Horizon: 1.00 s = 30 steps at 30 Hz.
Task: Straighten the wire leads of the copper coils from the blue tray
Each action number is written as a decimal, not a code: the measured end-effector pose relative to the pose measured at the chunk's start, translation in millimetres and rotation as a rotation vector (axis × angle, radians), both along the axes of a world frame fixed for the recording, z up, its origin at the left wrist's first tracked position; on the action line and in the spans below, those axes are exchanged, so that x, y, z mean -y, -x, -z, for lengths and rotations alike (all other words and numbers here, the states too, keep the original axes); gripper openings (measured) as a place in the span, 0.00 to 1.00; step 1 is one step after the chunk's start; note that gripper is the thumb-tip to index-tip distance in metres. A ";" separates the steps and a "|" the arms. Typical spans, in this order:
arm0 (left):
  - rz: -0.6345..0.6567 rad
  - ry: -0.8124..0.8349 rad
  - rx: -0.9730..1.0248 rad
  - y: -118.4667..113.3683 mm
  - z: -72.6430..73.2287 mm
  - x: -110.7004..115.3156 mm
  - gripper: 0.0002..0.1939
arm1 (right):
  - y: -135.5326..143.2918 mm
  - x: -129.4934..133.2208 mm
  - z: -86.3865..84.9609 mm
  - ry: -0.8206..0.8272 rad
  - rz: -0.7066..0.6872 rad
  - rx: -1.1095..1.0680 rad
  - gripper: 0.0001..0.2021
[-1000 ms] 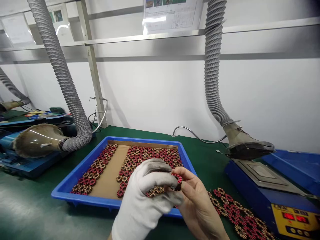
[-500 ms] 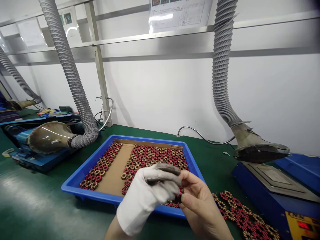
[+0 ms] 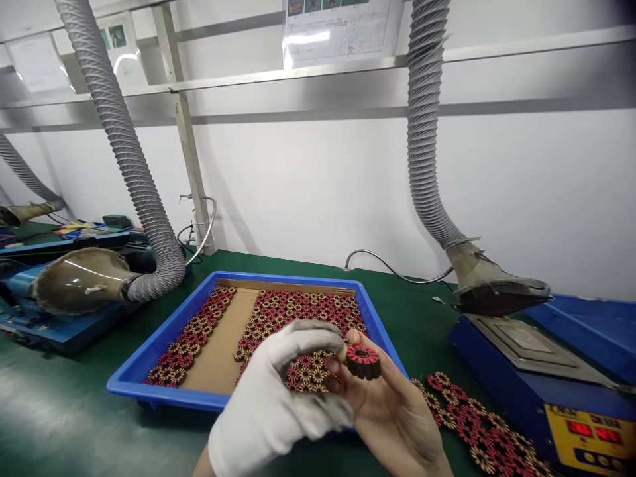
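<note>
A round, slotted core with a red top and dark sides (image 3: 363, 362) is held at the fingers of my bare right hand (image 3: 392, 411). My left hand (image 3: 278, 391), in a white glove with grey-stained fingertips, is curved open beside it, thumb and fingers apart, with nothing between them. Both hands are above the front edge of a blue tray (image 3: 169, 396). Inside the tray, rows of red and tan cores (image 3: 308, 308) lie on brown cardboard, with a bare strip between two groups. More such cores (image 3: 472, 421) lie on the green table to the right.
A blue machine with a yellow display panel (image 3: 591, 437) stands at the right, under a hose hood (image 3: 497, 291). At the left, another hood (image 3: 82, 281) covers a blue machine. A blue bin (image 3: 591, 324) is at the far right.
My left hand's fingers have opened and come away from my right hand. The red core, mostly hidden before, now shows at my right fingers. The view has shifted slightly right.
</note>
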<state>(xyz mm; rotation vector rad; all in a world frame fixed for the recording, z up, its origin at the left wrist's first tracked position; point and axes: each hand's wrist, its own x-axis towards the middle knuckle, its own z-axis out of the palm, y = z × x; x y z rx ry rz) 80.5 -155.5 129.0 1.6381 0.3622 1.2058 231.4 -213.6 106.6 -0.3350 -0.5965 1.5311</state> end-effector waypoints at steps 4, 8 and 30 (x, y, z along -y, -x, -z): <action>-0.040 -0.069 0.017 -9.6 0.6 4.9 0.27 | -0.7 -2.6 2.0 -0.022 -0.039 -0.005 0.11; -0.023 -0.053 0.077 -11.3 -1.3 3.3 0.13 | 4.8 -4.9 -1.4 -0.034 -0.078 -0.053 0.07; -0.120 -0.371 -0.574 8.5 -10.1 11.1 0.12 | 2.1 4.2 -8.9 -0.220 0.496 1.011 0.21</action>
